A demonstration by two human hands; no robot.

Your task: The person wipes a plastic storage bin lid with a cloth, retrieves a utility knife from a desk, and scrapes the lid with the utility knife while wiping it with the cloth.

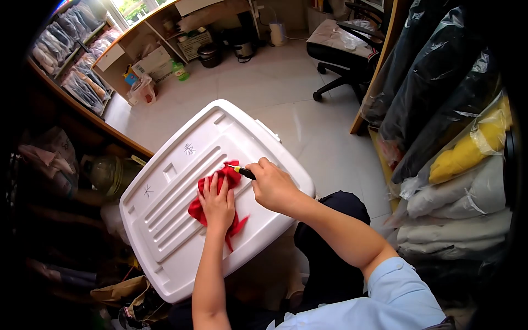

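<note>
A red cloth (pixel 195 210) lies bunched on a white plastic bin lid (pixel 248 141) with raised ribs and handwritten characters. My left hand (pixel 218 204) rests flat on the cloth, fingers spread, pressing it against the lid. My right hand (pixel 273 186) is closed around a slim tool with a black-and-yellow handle (pixel 245 172). Its narrow tip points left at the upper edge of the cloth; whether the tip touches the fabric, I cannot tell. The exact kind of tool is too small to make out. A loose end of the cloth trails toward me below my left hand.
Plastic-wrapped garments (pixel 423 82) hang on the right, with a wrapped yellow item (pixel 467 146) among them. Behind the lid stands a wheeled office chair (pixel 346 44). Bags and a clear jar (pixel 107 175) crowd the dark left side. Under the far desk are pots (pixel 209 55) and boxes.
</note>
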